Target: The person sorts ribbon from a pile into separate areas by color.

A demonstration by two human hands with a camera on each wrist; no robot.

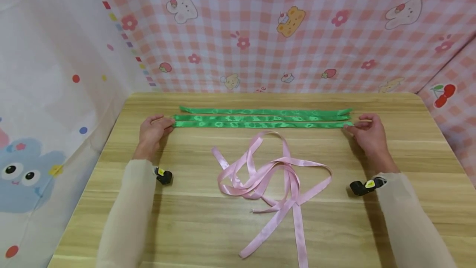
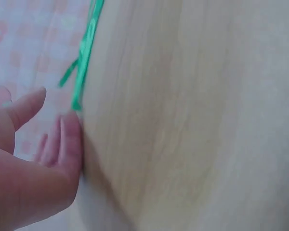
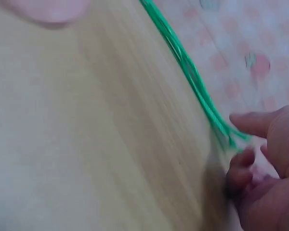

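Note:
Three green satin ribbon strips lie side by side across the back of the table; the nearest green ribbon [image 1: 256, 125] and the middle green ribbon [image 1: 256, 118] run almost straight, and the farthest green ribbon [image 1: 256, 111] has a bent left end. My left hand [image 1: 154, 130] is at the left ends, its thumb and fingers spread apart in the left wrist view. At the right ends, my right hand [image 1: 368, 135] touches the nearest strip's tip. In the right wrist view a gap shows between its digits. A loose tangle of pink satin ribbon [image 1: 275, 164] lies between the forearms.
The wooden table [image 1: 208, 226] meets a pink checked curtain [image 1: 260, 53] at its back edge. A white printed cloth [image 1: 67, 73] hangs along the left. Black wrist cameras sit by both cuffs, the left camera [image 1: 163, 176] and the right camera [image 1: 360, 188].

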